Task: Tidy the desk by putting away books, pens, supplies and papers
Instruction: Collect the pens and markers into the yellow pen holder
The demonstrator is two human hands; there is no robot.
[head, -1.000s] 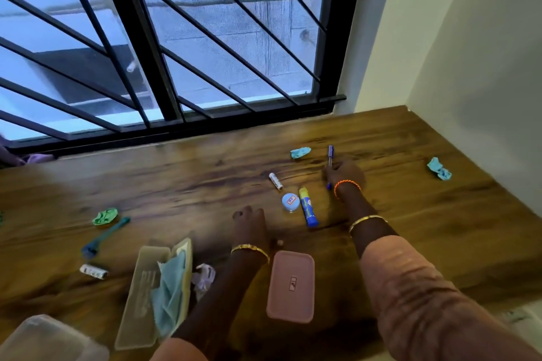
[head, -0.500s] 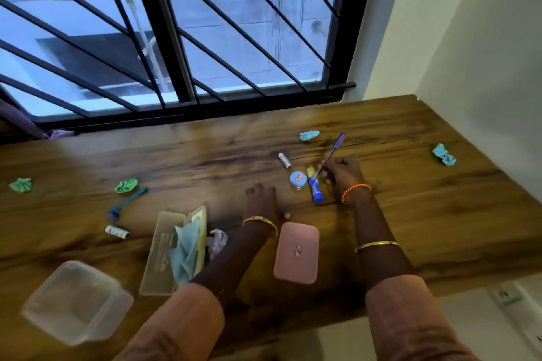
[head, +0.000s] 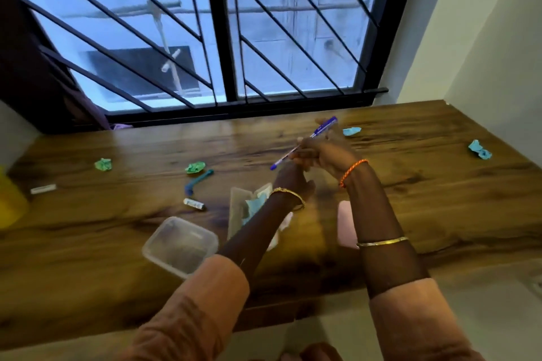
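Note:
My right hand point(head: 330, 152) is raised above the wooden desk point(head: 440, 199) and pinches a blue pen point(head: 306, 144), which slants from upper right down to its tip at lower left. Just below that tip is my left hand point(head: 289, 179), also lifted off the desk; its fingers are hidden, so I cannot tell whether it touches the pen. Beneath my forearms lie an open yellowish pencil case point(head: 237, 209) with light-blue paper inside and a pink case point(head: 344, 223).
A clear plastic container point(head: 179, 246) sits near the front edge. Scattered about are green paper wads point(head: 103, 164) point(head: 195, 167), blue paper wads point(head: 351, 131) point(head: 479, 149), a teal tool point(head: 198, 182), a small white tube point(head: 193, 204) and a white stick point(head: 43, 188). Window bars rise behind.
My right hand has picked the blue pen off the desk and lifted it. My left hand has left the desk and come up beneath the pen tip. The view has shifted left.

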